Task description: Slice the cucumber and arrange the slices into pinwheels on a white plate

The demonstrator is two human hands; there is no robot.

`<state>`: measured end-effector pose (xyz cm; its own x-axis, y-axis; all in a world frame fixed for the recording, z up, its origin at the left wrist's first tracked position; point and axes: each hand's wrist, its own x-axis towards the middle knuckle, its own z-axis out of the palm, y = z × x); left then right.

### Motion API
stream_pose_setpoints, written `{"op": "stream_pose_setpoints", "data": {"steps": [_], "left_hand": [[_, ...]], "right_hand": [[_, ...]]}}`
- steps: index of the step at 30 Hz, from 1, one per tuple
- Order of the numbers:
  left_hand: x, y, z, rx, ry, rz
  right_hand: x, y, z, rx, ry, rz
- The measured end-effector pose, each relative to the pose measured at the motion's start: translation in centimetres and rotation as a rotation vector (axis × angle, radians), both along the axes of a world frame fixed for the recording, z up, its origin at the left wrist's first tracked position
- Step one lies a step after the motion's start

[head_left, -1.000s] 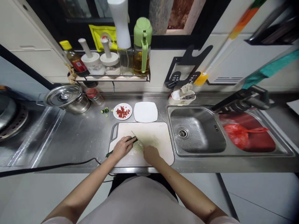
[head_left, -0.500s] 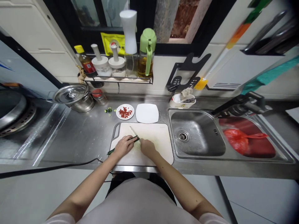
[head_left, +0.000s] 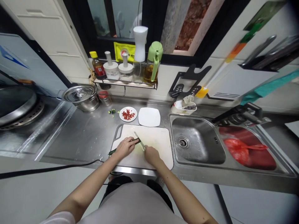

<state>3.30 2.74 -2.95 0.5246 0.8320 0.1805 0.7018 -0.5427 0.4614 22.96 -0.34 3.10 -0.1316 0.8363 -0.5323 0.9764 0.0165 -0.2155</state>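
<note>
A dark green cucumber (head_left: 112,151) lies slantwise on the white cutting board (head_left: 161,146). My left hand (head_left: 126,147) is closed over it, fingertips close to its right end, so most of its length is hidden. In my right hand (head_left: 152,155) is a knife (head_left: 142,144), gripped by its handle. The narrow blade points away from me to the upper left and crosses the cucumber's right end; I cannot tell how deep it has cut. Behind the board stand a round plate (head_left: 122,117) of chopped red pieces and a white square plate (head_left: 149,117).
Several green slices (head_left: 113,111) lie left of the plates. A lidded steel pot (head_left: 87,101) and a red-lidded jar (head_left: 105,99) stand further left. On the right is a sink (head_left: 198,140) with a red bag (head_left: 238,151). A spice rack (head_left: 130,83) hangs above.
The camera view has shifted slightly. My right hand has drawn the knife a little back and to the right, showing more blade. My left hand keeps its hold on the cucumber.
</note>
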Motion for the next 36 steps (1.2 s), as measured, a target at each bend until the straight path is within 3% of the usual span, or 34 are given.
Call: {"op": "stream_pose_setpoints", "data": {"steps": [9,23,27,36], "left_hand": [[0.3,-0.4,0.0,0.019,0.015,0.033],[0.5,-0.3,0.3,-0.009,-0.004,0.07],[0.7,-0.6,1.1,-0.033,0.025,0.137],[1.0,-0.8,1.9,-0.03,0.044,0.259]], "right_hand": [[-0.8,2.0,0.0,0.019,0.033,0.007],[1.1,-0.5,0.4,0.017,0.002,-0.029],[2.2,-0.8,1.0,0.012,0.038,-0.057],[3.6,-2.0,2.2,0.107,-0.095,-0.168]]}}
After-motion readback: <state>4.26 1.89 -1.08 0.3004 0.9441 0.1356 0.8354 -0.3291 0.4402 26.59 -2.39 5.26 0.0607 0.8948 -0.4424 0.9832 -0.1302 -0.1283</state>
